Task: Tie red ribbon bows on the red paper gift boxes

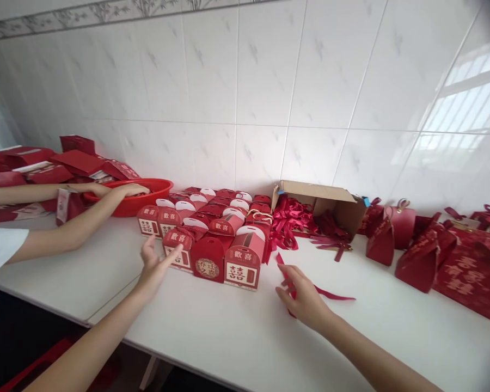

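Note:
My left hand (pixel 152 267) has its fingers apart, close to the front left candy box (pixel 178 247); contact with the box is hard to make out. This box is red and white with a rounded top and printed characters. To the right, my right hand (pixel 304 298) curls its thumb and fingers around a dark red ribbon (pixel 335 295). One end of that ribbon pokes out above the fingertips, and a tail trails right over the white table (pixel 245 332). At the front right of the rows stand a plain red box (pixel 208 258) and a patterned box (pixel 242 261).
An open cardboard carton (pixel 322 191) spills red ribbons (pixel 292 218). Finished red gift bags (pixel 469 272) stand at the right. Left, another person's hands (pixel 126 190) reach into a red basin (pixel 159 188), beside piled red packaging (pixel 77 160). A tiled wall (pixel 261 92) bounds the back.

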Tool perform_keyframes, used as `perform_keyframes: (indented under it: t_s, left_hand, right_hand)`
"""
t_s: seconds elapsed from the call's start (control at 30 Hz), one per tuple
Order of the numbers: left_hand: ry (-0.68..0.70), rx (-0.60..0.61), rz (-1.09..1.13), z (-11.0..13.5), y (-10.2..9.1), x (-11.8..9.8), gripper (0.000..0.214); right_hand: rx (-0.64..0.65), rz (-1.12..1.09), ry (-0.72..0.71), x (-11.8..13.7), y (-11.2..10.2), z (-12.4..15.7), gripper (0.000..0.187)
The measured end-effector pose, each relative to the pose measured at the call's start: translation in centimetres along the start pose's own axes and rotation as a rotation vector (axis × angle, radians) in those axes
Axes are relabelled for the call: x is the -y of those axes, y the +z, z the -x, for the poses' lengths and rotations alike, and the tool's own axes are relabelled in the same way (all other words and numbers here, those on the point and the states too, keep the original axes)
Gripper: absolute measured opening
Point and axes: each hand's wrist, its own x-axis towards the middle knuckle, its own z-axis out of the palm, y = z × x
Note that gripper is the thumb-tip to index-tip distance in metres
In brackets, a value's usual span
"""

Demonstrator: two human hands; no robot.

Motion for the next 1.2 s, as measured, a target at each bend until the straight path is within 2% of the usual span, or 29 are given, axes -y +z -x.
perform_keyframes:
  t_s: [0.07,0.13,0.17,0.2,0.27,0.33,0.4,0.5,0.53,0.57,0.63,0.73,0.8,0.9,1.0,1.1,1.13,1.2]
  left_hand:
    - [0.110,-0.083,-0.064,0.9,0.5,-1.6,0.077]
    - [0.263,-0.132,-0.162,2.6,1.1,-4.0,0.071]
    - [0.312,-0.096,-0.157,3.8,1.5,-5.4,0.069]
    - [0.340,-0.002,-0.132,5.2,1.9,-6.8,0.064]
    - [0.432,0.156,-0.156,8.0,2.7,-9.5,0.049]
    - [0.497,0.196,-0.073,10.5,3.6,-11.4,0.051]
    - [0.553,0.179,-0.028,11.9,4.6,-12.1,0.058]
    - [0.478,0.150,-0.187,11.9,6.5,-11.3,0.054]
    - [0.414,0.149,-0.260,11.6,7.2,-10.7,0.052]
    - [0.348,0.155,-0.329,11.3,7.9,-10.2,0.051]
    - [0.261,0.180,-0.457,10.6,9.3,-9.4,0.053]
    - [0.238,0.255,-0.637,10.3,11.2,-8.7,0.056]
    - [0.268,0.300,-0.686,10.4,12.0,-8.1,0.054]
    - [0.339,0.301,-0.671,10.7,12.3,-6.8,0.043]
    - [0.336,0.303,-0.576,10.8,11.2,-5.8,0.043]
    - [0.295,0.448,-0.456,10.9,9.4,-5.8,0.041]
    - [0.284,0.515,-0.442,10.9,8.9,-5.9,0.040]
    - [0.274,0.601,-0.459,11.1,8.0,-6.3,0.042]
  right_hand:
    - [-0.033,0.244,-0.015,-1.5,-2.1,0.4,0.048]
    - [-0.006,0.438,0.071,-3.0,-4.0,0.7,0.053]
    - [0.018,0.493,0.129,-3.6,-4.8,0.8,0.053]
    - [0.041,0.519,0.178,-4.1,-5.5,0.9,0.050]
    - [0.057,0.514,0.227,-4.8,-6.5,0.9,0.034]
    - [0.049,0.483,0.240,-4.7,-7.2,0.5,0.020]
    - [0.053,0.443,0.257,-3.6,-8.2,-0.2,0.018]
    - [0.079,0.191,0.229,-0.3,-11.0,-1.6,0.021]
    - [0.065,-0.089,0.174,1.1,-12.1,-1.9,0.025]
    - [0.032,-0.338,0.112,2.5,-13.3,-2.1,0.029]
    - [-0.059,-0.676,0.000,4.9,-15.4,-2.2,0.022]
    - [-0.264,-0.936,-0.205,6.9,-17.0,-1.7,0.007]
    - [-0.358,-0.964,-0.310,7.2,-17.2,-1.3,0.009]
    - [-0.407,-0.889,-0.370,7.1,-16.7,-1.1,0.016]
    - [-0.529,-0.829,-0.384,7.2,-16.3,-1.2,0.007]
    - [-0.657,-0.796,-0.331,7.3,-16.3,-1.2,0.017]
    - [-0.645,-0.777,-0.293,7.2,-16.4,-1.2,0.018]
    - [-0.544,-0.714,-0.209,7.0,-16.5,-1.2,0.016]
